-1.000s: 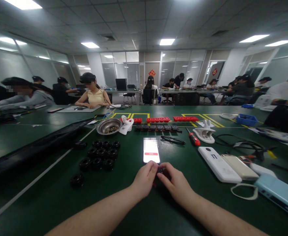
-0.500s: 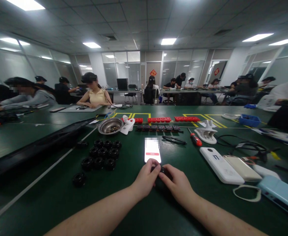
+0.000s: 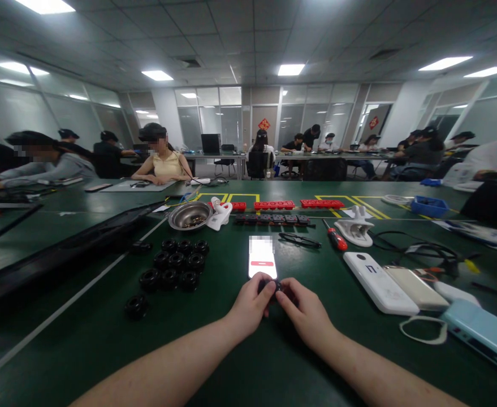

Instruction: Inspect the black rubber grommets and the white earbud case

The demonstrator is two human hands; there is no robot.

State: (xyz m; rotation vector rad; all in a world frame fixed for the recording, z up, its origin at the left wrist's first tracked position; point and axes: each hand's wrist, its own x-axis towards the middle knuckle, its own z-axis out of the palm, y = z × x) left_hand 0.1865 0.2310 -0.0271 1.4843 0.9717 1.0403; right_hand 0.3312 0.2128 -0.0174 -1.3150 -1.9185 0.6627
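1. While both hands meet at the middle of the green table (image 3: 231,350), a small black part (image 3: 278,285) sits between their fingertips, just on the near side of the phone (image 3: 262,260)
2. Clasped by the thumb and curled fingers of the left hand (image 3: 252,302), the part is mostly covered; the right hand (image 3: 305,305) pinches it from the other side with thumb and bent fingers
3. Only a dark sliver of the part shows between the two hands, so which way it points and how its long axis lies cannot be told
4. The phone lies flat, screen lit, its long axis running away from the person, with its near edge close to the left fingers
5. To the left, nine black ring-shaped parts (image 3: 176,260) stand in three rows of three, and a single ring (image 3: 136,307) lies nearer the person
6. Beyond the phone, a black strip (image 3: 273,220) runs left to right in front of the red trays (image 3: 273,205)
7. Right of the folded glasses (image 3: 301,241), a screwdriver (image 3: 337,239) points its shaft away and slightly left, handle toward the person
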